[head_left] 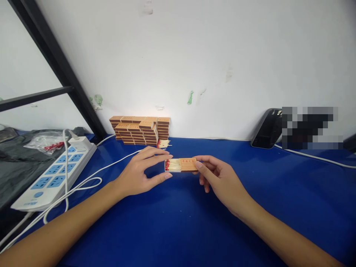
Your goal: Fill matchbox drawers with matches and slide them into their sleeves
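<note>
A half-open matchbox (188,165) is held above the blue table, its white tray slid out to the left and full of red-tipped matches (172,164). My right hand (219,178) pinches the orange sleeve at its right end, thumb on the front and fingers curled behind. At the tray's left end, my left hand (139,171) has its thumb and index finger on the near and far sides. Beyond my hands, a stack of matchboxes (136,133) stands against the wall, with loose matches (163,144) at its right front corner.
To the left lies a white power strip (55,178) with white cables (86,181) running over the blue table (178,222). A plastic bag (44,144) with red pieces rests on dark cloth. At the right, a black phone (266,128) leans near the wall.
</note>
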### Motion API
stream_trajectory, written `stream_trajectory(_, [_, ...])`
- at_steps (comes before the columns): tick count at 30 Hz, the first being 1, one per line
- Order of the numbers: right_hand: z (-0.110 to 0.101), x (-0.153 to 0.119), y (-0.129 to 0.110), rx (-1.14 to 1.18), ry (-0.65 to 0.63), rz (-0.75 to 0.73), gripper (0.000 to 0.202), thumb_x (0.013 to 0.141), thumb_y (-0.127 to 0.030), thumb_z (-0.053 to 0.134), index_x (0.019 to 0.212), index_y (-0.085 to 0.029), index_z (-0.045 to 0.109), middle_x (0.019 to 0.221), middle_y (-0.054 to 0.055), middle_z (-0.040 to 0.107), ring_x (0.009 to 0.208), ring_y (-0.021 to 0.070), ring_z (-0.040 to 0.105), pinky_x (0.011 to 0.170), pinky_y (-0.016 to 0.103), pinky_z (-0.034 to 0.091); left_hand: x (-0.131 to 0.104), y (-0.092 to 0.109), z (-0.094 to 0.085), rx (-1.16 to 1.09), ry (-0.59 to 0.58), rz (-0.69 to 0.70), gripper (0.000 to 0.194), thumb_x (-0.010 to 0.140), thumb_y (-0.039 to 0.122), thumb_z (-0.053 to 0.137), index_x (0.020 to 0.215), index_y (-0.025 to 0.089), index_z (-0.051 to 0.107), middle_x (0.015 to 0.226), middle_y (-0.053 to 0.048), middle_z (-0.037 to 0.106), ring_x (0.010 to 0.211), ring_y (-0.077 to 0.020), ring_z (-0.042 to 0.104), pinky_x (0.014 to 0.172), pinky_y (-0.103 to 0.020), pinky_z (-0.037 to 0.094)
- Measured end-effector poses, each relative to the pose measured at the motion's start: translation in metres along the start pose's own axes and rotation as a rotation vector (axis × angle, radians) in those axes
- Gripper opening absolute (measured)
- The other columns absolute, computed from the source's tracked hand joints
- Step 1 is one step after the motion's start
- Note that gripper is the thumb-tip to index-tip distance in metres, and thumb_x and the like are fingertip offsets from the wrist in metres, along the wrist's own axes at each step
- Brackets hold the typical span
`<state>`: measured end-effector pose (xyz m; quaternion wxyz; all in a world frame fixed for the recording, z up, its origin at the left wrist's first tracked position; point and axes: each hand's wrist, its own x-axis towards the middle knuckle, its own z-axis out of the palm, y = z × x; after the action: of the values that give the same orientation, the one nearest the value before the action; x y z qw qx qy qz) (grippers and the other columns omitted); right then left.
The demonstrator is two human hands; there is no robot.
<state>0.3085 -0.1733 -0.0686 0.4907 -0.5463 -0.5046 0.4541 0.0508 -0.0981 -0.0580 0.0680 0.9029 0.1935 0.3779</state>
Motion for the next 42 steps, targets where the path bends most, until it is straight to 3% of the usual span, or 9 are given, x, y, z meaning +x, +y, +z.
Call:
stream_trajectory(7, [-0.0001, -0.001, -0.0017, 0.035, 0.011, -0.01, 0.061, 0.086, -0.066, 0.073, 0.12, -0.015, 0.068, 0.077, 0.003, 0.068, 0.054, 0.0115, 0.055, 0.044, 0.023, 0.047, 0.0013, 0.0002, 0.0009, -0.002, 0.071, 0.026, 0.031, 0.088, 0.027, 0.081, 0.118, 0.022, 0.075, 0.122, -0.009, 0.073, 0.11, -0.0223, 0.069, 0.099, -0.042, 0.056])
stream_trajectory(13, [0.0012, -0.0016, -0.0011, 0.021, 0.016, -0.011, 0.062, 0.085, -0.066, 0.073, 0.119, -0.015, 0.068, 0.077, 0.003, 0.068, 0.053, 0.0111, 0.054, 0.043, 0.024, 0.047, 0.0011, 0.001, 0.0012, 0.0, 0.02, 0.015, 0.028, 0.091, 0.028, 0.078, 0.118, 0.023, 0.076, 0.121, -0.009, 0.074, 0.109, -0.0221, 0.07, 0.097, -0.042, 0.058])
stream_trajectory(20, [0.0015, -0.0022, -0.0015, 0.022, 0.032, -0.011, 0.061, 0.085, -0.066, 0.072, 0.119, -0.016, 0.068, 0.073, 0.002, 0.067, 0.054, 0.0125, 0.055, 0.043, 0.024, 0.047, 0.0011, 0.003, 0.0002, -0.027, 0.04, -0.108, 0.046, 0.091, 0.033, 0.078, 0.134, 0.023, 0.068, 0.118, -0.008, 0.076, 0.101, -0.0197, 0.072, 0.094, -0.038, 0.06])
stream_trajectory(25, [0.001, -0.0014, -0.0017, 0.01, 0.036, -0.003, 0.061, 0.085, -0.067, 0.072, 0.119, -0.016, 0.068, 0.074, 0.003, 0.067, 0.053, 0.0128, 0.056, 0.043, 0.025, 0.048, 0.0032, 0.003, 0.0006, -0.02, 0.082, -0.066, 0.031, 0.09, 0.034, 0.079, 0.118, 0.021, 0.075, 0.106, -0.007, 0.079, 0.096, -0.0199, 0.073, 0.089, -0.036, 0.06])
stream_trajectory(35, [0.0007, -0.001, -0.0017, 0.016, 0.027, 0.001, 0.058, 0.086, -0.065, 0.072, 0.117, -0.016, 0.068, 0.077, 0.004, 0.069, 0.053, 0.012, 0.056, 0.043, 0.024, 0.047, 0.0015, 0.0008, 0.0016, -0.003, 0.032, -0.024, 0.035, 0.094, 0.029, 0.075, 0.128, 0.021, 0.071, 0.113, -0.009, 0.077, 0.103, -0.0208, 0.071, 0.093, -0.038, 0.059])
stream_trajectory(39, [0.0006, -0.0009, -0.0008, 0.014, 0.031, -0.002, 0.06, 0.085, -0.066, 0.072, 0.118, -0.016, 0.067, 0.076, 0.004, 0.069, 0.054, 0.0129, 0.057, 0.043, 0.025, 0.048, 0.0003, 0.0004, 0.001, 0.031, 0.016, -0.062, 0.049, 0.095, 0.033, 0.073, 0.142, 0.024, 0.063, 0.121, -0.009, 0.075, 0.104, -0.0206, 0.072, 0.096, -0.039, 0.06])
stream_trajectory(42, [0.0005, -0.0006, 0.0003, 0.003, 0.029, -0.009, 0.06, 0.086, -0.067, 0.071, 0.119, -0.017, 0.067, 0.076, 0.004, 0.069, 0.054, 0.0134, 0.057, 0.043, 0.025, 0.047, 0.0015, 0.0009, 0.0003, 0.021, 0.031, -0.041, 0.043, 0.095, 0.033, 0.074, 0.136, 0.024, 0.067, 0.117, -0.008, 0.077, 0.102, -0.0206, 0.072, 0.093, -0.039, 0.06])
